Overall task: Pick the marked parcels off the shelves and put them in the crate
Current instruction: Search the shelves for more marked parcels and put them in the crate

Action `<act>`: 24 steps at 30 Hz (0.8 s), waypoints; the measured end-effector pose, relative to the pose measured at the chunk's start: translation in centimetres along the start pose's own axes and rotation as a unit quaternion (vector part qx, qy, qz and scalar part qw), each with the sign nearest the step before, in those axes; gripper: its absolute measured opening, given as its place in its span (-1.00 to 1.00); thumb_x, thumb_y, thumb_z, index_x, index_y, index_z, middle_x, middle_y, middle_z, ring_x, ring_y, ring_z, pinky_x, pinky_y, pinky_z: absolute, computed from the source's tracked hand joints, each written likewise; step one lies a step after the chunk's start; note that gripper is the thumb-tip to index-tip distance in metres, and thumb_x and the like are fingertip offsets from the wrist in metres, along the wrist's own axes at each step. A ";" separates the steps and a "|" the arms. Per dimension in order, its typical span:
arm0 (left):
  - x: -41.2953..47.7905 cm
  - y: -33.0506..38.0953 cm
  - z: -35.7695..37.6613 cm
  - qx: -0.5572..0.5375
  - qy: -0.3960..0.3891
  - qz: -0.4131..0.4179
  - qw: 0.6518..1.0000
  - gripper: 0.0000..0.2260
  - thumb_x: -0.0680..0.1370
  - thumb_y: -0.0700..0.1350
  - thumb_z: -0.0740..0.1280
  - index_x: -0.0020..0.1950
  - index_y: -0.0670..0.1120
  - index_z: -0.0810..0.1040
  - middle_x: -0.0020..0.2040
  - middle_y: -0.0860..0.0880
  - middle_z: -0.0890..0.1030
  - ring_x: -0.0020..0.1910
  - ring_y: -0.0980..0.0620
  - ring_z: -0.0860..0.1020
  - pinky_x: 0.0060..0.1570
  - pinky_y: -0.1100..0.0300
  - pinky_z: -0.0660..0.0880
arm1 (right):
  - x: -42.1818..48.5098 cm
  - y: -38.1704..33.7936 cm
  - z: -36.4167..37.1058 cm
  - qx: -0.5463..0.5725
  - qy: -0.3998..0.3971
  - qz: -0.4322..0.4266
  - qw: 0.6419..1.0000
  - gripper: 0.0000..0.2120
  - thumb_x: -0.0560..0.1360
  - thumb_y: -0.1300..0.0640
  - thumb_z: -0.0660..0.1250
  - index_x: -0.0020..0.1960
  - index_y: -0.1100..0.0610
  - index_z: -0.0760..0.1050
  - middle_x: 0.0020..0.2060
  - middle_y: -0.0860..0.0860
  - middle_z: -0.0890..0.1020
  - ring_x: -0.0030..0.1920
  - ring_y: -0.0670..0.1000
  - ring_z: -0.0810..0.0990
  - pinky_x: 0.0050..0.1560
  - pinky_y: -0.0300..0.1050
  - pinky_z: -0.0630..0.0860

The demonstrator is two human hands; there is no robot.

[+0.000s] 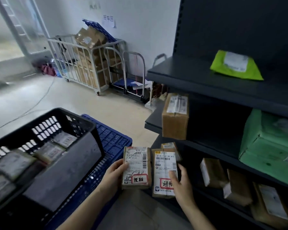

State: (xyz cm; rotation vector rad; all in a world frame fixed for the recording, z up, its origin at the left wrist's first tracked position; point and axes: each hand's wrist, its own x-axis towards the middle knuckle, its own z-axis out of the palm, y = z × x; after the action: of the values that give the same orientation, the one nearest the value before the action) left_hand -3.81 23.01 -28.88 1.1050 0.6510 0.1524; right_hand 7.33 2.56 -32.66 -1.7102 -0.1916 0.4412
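Note:
My left hand (114, 176) grips a small brown parcel (137, 165) with a white label and a red-framed handwritten sticker, held just off the low shelf's left end. My right hand (181, 181) holds a second brown parcel (165, 170) with the same kind of red sticker, its thumb lying across the label. This parcel stands at the shelf's edge. The black plastic crate (70, 173) sits to the left on a blue pallet (113, 143) and has several labelled parcels inside.
Dark shelving (206, 80) fills the right side. It carries a lime green bag (234, 67), a brown box (175, 117), a green bag (269, 146) and several small brown parcels (236, 186). A white cage trolley (90, 67) with cardboard stands at the back wall.

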 end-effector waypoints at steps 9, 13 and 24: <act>-7.9 7.6 -3.6 -0.004 0.054 0.058 0.997 -0.83 0.56 -0.17 0.27 0.14 -0.10 0.50 -0.08 -0.15 0.70 -0.20 -0.07 0.69 -0.33 0.15 0.61 | -1.9 -10.1 5.2 0.035 -0.082 -0.043 0.995 -0.69 0.55 0.11 0.26 0.27 0.04 0.32 -0.01 -0.02 0.60 -0.11 -0.07 0.66 -0.29 -0.24 0.60; -10.4 10.1 -4.5 -0.018 0.087 0.076 0.993 -0.79 0.56 -0.14 0.28 0.19 -0.11 0.48 0.01 -0.20 0.66 -0.12 -0.11 0.65 -0.18 0.06 0.61 | -2.5 -14.1 7.0 0.046 -0.130 -0.060 0.989 -0.72 0.55 0.10 0.26 0.23 -0.03 0.30 -0.08 -0.08 0.60 -0.23 -0.17 0.66 -0.39 -0.33 0.54; -13.9 12.4 -6.1 -0.066 0.193 0.127 0.971 -0.77 0.54 -0.10 0.31 0.17 -0.11 0.47 0.00 -0.20 0.65 -0.11 -0.11 0.65 -0.13 0.03 0.58 | -2.2 -19.0 10.3 0.026 -0.239 -0.101 0.965 -0.82 0.57 -0.01 0.20 0.16 -0.14 0.38 -0.02 -0.04 0.62 -0.13 -0.07 0.68 -0.32 -0.27 0.58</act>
State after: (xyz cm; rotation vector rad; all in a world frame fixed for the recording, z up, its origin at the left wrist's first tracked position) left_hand -15.95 27.52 -14.13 1.0342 0.8290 0.6355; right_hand 3.54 14.71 -15.08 -1.4898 -0.6915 0.6946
